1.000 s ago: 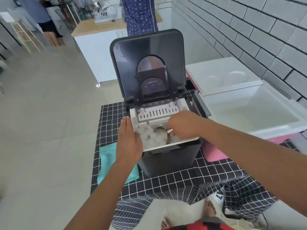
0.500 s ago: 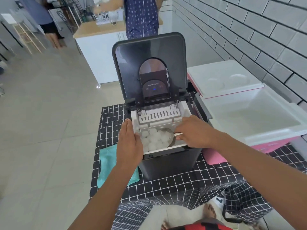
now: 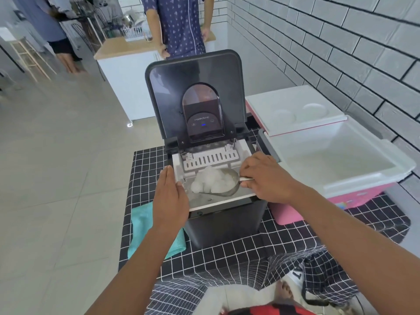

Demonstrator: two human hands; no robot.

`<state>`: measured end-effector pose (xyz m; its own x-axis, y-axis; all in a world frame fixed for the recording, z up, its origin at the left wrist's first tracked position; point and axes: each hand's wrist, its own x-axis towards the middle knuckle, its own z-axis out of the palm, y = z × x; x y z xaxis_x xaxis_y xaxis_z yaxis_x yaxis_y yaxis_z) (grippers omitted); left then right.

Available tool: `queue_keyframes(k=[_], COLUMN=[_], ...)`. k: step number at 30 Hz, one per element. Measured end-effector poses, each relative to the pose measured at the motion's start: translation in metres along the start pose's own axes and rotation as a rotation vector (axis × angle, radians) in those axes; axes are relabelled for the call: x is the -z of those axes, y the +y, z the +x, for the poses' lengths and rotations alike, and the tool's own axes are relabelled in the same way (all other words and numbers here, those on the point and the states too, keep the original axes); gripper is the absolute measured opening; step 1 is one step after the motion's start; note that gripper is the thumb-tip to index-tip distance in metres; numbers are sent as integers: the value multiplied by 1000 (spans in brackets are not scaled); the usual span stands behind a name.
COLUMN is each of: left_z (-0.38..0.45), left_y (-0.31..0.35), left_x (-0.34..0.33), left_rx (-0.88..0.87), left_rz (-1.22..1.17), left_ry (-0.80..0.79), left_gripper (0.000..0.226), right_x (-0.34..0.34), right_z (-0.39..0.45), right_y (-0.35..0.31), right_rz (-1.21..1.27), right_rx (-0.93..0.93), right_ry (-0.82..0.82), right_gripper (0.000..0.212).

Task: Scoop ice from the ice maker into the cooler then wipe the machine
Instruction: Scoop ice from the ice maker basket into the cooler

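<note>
The metal scoop point(image 3: 223, 186) is held by the right hand point(image 3: 264, 178), fingers curled round the short handle at the bowl's right end; a heap of round ice pieces point(image 3: 211, 181) is carried in the bowl. The scoop is seen above the open bin of the ice maker point(image 3: 218, 223), w/ its long axis running roughly left-right, handle to the right, bowl mouth to the left.

The left hand point(image 3: 170, 196) is laid flat against the machine's left top edge, fingers straight & together, nothing gripped; it is judged to be used for steadying only.

Key relation: the cooler point(image 3: 397, 169) is set just beside the ice maker on its right, lid point(image 3: 293, 110) thrown back, white cavity open upward. It lies on the handle side of the scoop, i.e. the same side as the right hand, which is much the nearer one. A sideways carry to the right over the machine's right rim is prob. called for next, bowl kept level so the heaped ice is not shed on the checked cloth point(image 3: 284, 242) in the gap btwn the two.

A teal rag point(image 3: 142, 223) is left at the machine's left base, near the left hand, for the wipe not yet begun.
</note>
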<state>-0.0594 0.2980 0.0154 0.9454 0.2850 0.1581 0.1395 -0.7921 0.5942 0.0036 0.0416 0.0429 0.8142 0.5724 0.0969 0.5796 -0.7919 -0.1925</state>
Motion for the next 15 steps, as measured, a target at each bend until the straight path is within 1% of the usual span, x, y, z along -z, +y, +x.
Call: queue_keyframes(k=[4, 8, 14, 15], left_z=[1, -3, 1, 2], left_y=[3, 4, 10, 12], left_x=[1, 4, 9, 9], left_rx=[-1, 21, -11, -23], left_rz=[27, -3, 99, 124], left_ry=[1, 10, -5, 8], left_gripper=[53, 51, 45, 47], right_x=[0, 1, 3, 3], right_z=[-2, -2, -2, -2], right_y=[3, 9, 23, 26], right_rz=[30, 63, 112, 124], right_rx=[-11, -14, -11, -6], right_ry=[44, 83, 152, 167], right_gripper=[26, 22, 21, 20])
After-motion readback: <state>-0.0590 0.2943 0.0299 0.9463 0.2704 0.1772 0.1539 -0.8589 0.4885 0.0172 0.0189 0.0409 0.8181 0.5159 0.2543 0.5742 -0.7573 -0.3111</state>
